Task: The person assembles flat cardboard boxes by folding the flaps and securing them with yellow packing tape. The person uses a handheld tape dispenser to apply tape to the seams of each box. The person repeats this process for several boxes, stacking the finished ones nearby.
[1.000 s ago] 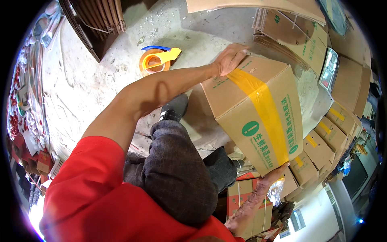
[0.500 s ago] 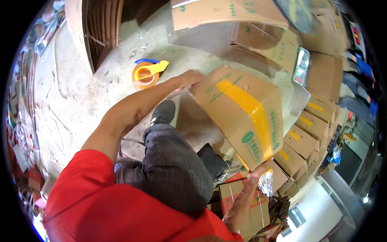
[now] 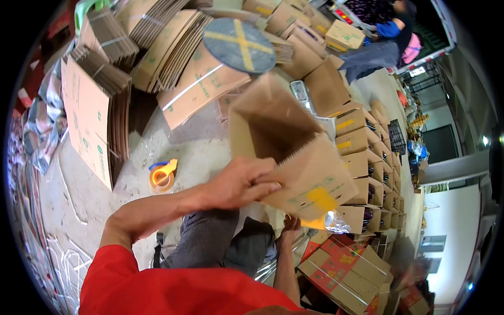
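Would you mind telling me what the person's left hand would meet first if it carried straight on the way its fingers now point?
The left hand points rightward and already touches the open cardboard box; going on, it would press into that box's flap, probably.

Floor: grey concrete floor [image 3: 89, 205], dusty | Stacks: flat cardboard sheets [image 3: 94, 110] piled up at the back | Right: rows of open boxes [image 3: 367, 152] | Far: white wall [image 3: 451, 220], bright daylight by the doorway

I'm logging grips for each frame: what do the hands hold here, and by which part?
The left hand grips the open cardboard box by a side flap. The right hand sits under the box; its hold cannot be told.
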Demonstrator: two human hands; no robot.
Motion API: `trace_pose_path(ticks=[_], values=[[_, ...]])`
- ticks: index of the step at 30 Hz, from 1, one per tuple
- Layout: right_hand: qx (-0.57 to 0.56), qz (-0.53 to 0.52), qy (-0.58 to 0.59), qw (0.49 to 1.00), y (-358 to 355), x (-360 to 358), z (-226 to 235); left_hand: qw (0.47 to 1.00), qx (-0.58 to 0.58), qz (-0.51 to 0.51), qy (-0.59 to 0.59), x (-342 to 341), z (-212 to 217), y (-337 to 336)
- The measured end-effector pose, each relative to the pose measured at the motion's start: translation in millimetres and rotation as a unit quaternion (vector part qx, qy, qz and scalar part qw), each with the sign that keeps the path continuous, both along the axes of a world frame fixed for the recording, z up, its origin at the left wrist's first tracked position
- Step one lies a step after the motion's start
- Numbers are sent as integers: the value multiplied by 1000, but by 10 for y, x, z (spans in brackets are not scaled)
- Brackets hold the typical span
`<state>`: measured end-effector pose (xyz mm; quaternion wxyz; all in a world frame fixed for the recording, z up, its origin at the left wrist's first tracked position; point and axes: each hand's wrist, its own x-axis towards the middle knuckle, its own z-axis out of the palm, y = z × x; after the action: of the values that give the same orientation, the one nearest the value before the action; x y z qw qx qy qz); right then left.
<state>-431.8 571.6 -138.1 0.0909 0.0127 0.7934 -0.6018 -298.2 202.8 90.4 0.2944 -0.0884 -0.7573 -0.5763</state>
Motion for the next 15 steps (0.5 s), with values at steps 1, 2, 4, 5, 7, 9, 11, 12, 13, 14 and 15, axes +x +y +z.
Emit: trace_pose_path(ticks=[1, 2, 4, 5, 7, 9, 11, 12, 13, 14, 15], values=[[-21, 6, 28, 999, -16, 139, 106, 993, -100, 19, 65, -58, 193, 98], [57, 44, 86, 994, -307, 380, 495, 983, -124, 77, 108, -145, 373, 130], [151, 102, 199, 963, -614, 741, 1115, 947, -159, 186, 207, -476, 853, 126], [189, 133, 228, 946, -679, 841, 1133, 909, -169, 258, 280, -962, 1145, -114], [274, 203, 276, 898, -733, 999, 1106, 912, -200, 262, 244, -1817, 1894, -783], [322, 237, 209, 892, -763, 1058, 1097, 884, -183, 406, 141, -2376, 2326, -1504], [320, 210, 184, 905, -676, 998, 1136, 891, -269, 348, 115, -2418, 2361, -1291], [308, 193, 193, 912, -643, 976, 1090, 889, -318, 317, 95, -2421, 2294, -1208], [297, 177, 199, 917, -624, 983, 1051, 888, -310, 268, 208, -2348, 1939, -1029], [305, 169, 191, 917, -547, 983, 1044, 880, -286, 206, 320, -2210, 1416, -662], [324, 150, 186, 915, -396, 957, 1105, 911, -273, 180, 253, -1923, 1010, -212]])
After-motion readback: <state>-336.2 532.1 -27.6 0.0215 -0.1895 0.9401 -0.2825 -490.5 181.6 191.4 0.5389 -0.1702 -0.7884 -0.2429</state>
